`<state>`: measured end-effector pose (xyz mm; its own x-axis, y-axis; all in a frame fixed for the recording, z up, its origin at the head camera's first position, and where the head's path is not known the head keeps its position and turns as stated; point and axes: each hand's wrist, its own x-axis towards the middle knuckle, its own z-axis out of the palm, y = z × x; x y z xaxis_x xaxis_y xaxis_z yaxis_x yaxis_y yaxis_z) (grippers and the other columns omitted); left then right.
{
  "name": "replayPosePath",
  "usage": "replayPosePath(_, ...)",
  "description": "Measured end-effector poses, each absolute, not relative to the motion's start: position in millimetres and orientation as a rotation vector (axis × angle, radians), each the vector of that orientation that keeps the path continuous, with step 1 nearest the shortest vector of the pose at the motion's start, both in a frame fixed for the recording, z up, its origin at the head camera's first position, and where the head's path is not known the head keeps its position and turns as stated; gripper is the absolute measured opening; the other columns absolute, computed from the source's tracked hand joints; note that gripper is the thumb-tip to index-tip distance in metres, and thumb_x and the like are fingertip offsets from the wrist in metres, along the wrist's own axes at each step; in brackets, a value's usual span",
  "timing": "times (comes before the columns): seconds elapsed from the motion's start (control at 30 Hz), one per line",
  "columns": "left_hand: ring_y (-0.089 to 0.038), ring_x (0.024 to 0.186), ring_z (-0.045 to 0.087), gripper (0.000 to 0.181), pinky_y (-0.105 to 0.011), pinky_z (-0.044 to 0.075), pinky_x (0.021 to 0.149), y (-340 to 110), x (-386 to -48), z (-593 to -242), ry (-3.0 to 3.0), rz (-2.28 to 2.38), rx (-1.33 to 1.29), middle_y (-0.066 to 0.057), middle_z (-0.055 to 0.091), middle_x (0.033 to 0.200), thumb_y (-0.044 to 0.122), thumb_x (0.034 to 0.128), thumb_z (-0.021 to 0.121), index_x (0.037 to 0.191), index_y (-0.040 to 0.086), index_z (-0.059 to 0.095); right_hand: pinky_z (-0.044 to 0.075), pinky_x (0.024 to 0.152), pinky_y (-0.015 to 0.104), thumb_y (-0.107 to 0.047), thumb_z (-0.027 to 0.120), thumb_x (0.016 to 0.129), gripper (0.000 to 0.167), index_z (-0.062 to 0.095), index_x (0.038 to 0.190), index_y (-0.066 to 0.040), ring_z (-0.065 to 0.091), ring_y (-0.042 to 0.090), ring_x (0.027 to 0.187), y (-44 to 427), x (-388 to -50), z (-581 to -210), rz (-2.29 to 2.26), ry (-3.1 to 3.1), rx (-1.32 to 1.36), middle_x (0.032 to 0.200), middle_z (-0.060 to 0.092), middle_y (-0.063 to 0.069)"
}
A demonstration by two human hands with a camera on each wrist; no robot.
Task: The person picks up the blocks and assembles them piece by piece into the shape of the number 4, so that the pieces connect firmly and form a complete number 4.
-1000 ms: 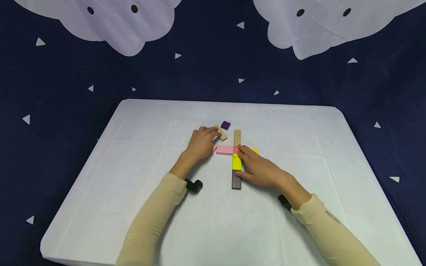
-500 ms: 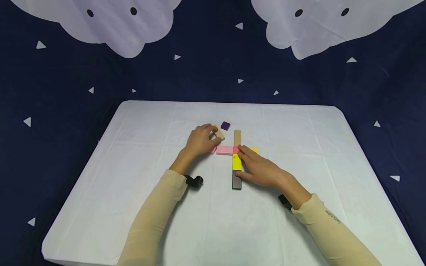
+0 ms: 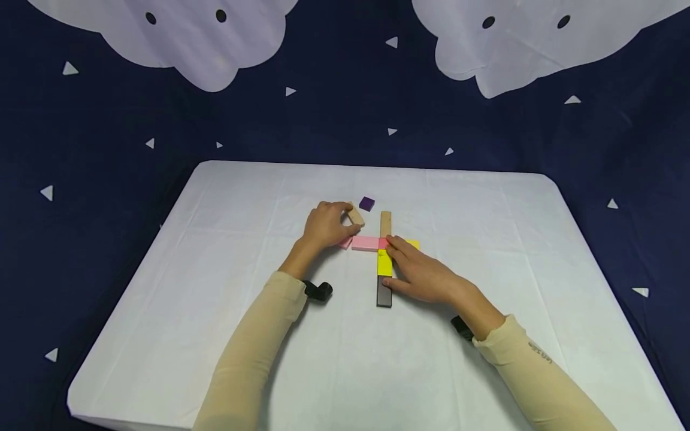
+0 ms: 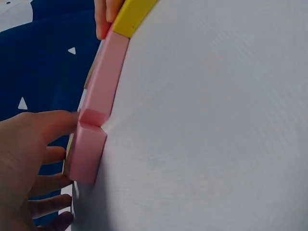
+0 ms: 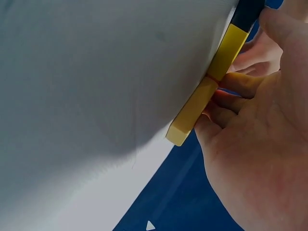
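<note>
My left hand [image 3: 326, 226] pinches a plain wooden block [image 3: 356, 215] between thumb and forefinger, behind a tilted pink block [image 3: 345, 243]. That pink block, in the left wrist view [image 4: 89, 156], sits at an angle to the end of a longer pink block [image 4: 106, 79]. With extended fingers, my right hand [image 3: 423, 272] rests on a cross of blocks, its thumb on the dark grey block [image 3: 384, 292]. A yellow block [image 3: 385, 263], a red one [image 3: 383, 243] and an upright-running wooden block [image 3: 385, 224] make up the middle and top. A yellow block [image 5: 192, 110] forms the right arm.
A small purple block [image 3: 366, 204] lies behind the wooden block. All blocks are on a white-covered table [image 3: 215, 251]. A dark blue curtain [image 3: 345, 120] with white clouds and triangles hangs behind. Black wrist cameras [image 3: 319, 291] sit under the forearms.
My left hand has shifted slightly and its thumb and forefinger have closed on the wooden block, which has moved a little left. The right hand stays put on the blocks.
</note>
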<state>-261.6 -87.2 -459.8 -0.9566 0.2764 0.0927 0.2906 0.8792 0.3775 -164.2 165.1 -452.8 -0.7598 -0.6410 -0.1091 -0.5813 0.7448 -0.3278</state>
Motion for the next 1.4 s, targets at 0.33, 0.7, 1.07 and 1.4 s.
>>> replayPosePath(0.33, -0.032, 0.128, 0.041, 0.054, -0.049, 0.031, 0.103, -99, -264, -459, -3.053, -0.741, -0.575, -0.003, 0.051, 0.14, 0.038, 0.0867, 0.068, 0.135, 0.017, 0.057, 0.023, 0.111, 0.041, -0.058, 0.049, 0.093, 0.085, 0.021, 0.152, -0.005, 0.009, 0.02, 0.144, 165, -164, -451, -0.39, 2.716, -0.945, 0.16, 0.007, 0.007)
replayPosePath(0.7, -0.03, 0.136, 0.029, 0.047, -0.05, 0.02, 0.109, -106, -265, -462, -3.039, -1.035, -0.546, -0.003, 0.042, 0.148, 0.028, 0.0908, 0.059, 0.137, 0.02, 0.056, 0.025, 0.11, 0.042, -0.056, 0.05, 0.093, 0.084, 0.021, 0.152, -0.003, 0.01, 0.021, 0.144, 166, -166, -450, -0.394, 2.714, -0.955, 0.16, 0.007, 0.009)
replayPosePath(1.07, -0.027, 0.135, 0.03, 0.042, -0.048, 0.019, 0.109, -109, -262, -469, -2.994, -1.092, -0.563, 0.003, 0.046, 0.145, 0.027, 0.0904, 0.062, 0.132, 0.021, 0.06, 0.025, 0.11, 0.042, -0.056, 0.051, 0.093, 0.083, 0.024, 0.152, -0.004, 0.011, 0.022, 0.144, 165, -165, -452, -0.419, 2.725, -0.951, 0.16, 0.01, 0.008)
replayPosePath(1.4, -0.025, 0.136, 0.028, 0.044, -0.048, 0.018, 0.109, -109, -259, -469, -3.005, -1.091, -0.551, 0.005, 0.046, 0.145, 0.028, 0.0891, 0.064, 0.133, 0.023, 0.06, 0.025, 0.11, 0.042, -0.055, 0.051, 0.094, 0.081, 0.025, 0.152, -0.005, 0.01, 0.021, 0.144, 165, -164, -452, -0.425, 2.718, -0.946, 0.16, 0.008, 0.007)
